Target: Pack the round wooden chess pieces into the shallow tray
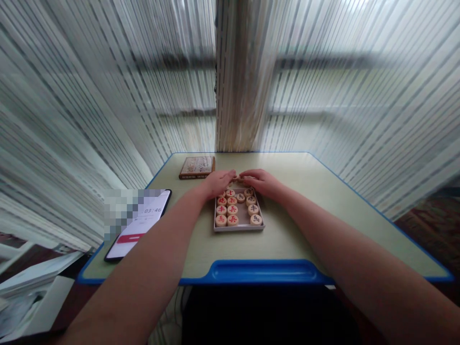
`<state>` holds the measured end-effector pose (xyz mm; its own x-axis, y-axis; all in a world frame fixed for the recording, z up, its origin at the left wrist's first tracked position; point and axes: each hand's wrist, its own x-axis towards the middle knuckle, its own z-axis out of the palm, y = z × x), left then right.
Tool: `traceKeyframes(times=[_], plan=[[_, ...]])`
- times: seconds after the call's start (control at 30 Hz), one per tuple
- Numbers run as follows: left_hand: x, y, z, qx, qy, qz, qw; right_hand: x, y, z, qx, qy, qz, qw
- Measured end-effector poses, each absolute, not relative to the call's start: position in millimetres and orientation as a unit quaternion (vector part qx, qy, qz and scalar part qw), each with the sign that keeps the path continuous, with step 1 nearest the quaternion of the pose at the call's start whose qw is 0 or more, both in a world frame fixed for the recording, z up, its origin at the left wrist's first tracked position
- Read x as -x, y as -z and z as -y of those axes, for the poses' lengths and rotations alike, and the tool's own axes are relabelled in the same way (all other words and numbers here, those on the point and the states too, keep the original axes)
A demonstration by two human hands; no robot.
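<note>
Both hands rest at the far end of a shallow tray (238, 229) that sits near the middle of the desk (294, 239). The left hand (218, 182) and the right hand (261, 182) lie palm down with their fingertips almost meeting over the tray's far edge. Their fingers are stretched out flat and close together; whether they pinch anything underneath cannot be told, since the hands hide that spot.

The tray holds round wooden Chinese chess pieces (233, 210) lying flat in rows, with red characters on the left columns and dark ones on the right. The rows nearest the camera are in plain view, and a bare patch of tray floor shows between the last dark piece and the front edge. The far rows lie under the hands.

The main risk, as I judge it, lies in the loose packing: the discs sit side by side without dividers, so a sideways push from either palm could slide a row into the gap or ride one disc up over its neighbour. Pressing on the far rim could also tip or shove the light tray toward the blue lip (264, 271) at the front of the desk. A disc pushed out would roll easily on the smooth top.

A smartphone (138, 225) showing a running timer lies at the left edge, partly over the corner, where the left forearm could knock it off. A closed patterned box (197, 167) lies beyond the left hand, near it.
</note>
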<state>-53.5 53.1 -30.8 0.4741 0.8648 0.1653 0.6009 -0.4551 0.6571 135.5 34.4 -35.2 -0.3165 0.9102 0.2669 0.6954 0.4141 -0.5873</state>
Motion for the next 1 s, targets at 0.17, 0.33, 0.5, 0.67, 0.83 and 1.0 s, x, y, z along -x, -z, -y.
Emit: traceKeyframes(times=[0.17, 0.33, 0.5, 0.67, 0.83, 1.0], plan=[[52.2, 34.6, -58.8, -0.794, -0.286, -0.437, 0.311, -129.2, 32.4, -35.8, 0.482, -0.189, 0.806, 0.286], [56.1, 37.8, -62.4, -0.766, -0.297, -0.499, 0.277, -128.2, 28.3, -37.1, 0.508, -0.135, 0.826, 0.201], [66.0, 33.9, -60.6, -0.807, -0.228, -0.496, 0.223, -134.9, 29.4, -39.0, 0.492, -0.070, 0.848, 0.184], [69.3, 35.3, -63.0, -0.810, -0.233, -0.501, 0.195, -135.8, 31.8, -40.1, 0.514, -0.040, 0.834, 0.196], [65.8, 32.8, -61.2, -0.796, -0.257, -0.523, 0.165, -132.7, 32.9, -41.9, 0.532, -0.049, 0.819, 0.210], [64.5, 31.1, -61.6, -0.792, -0.262, -0.521, 0.181, -131.6, 35.2, -43.9, 0.589, -0.090, 0.765, 0.244]])
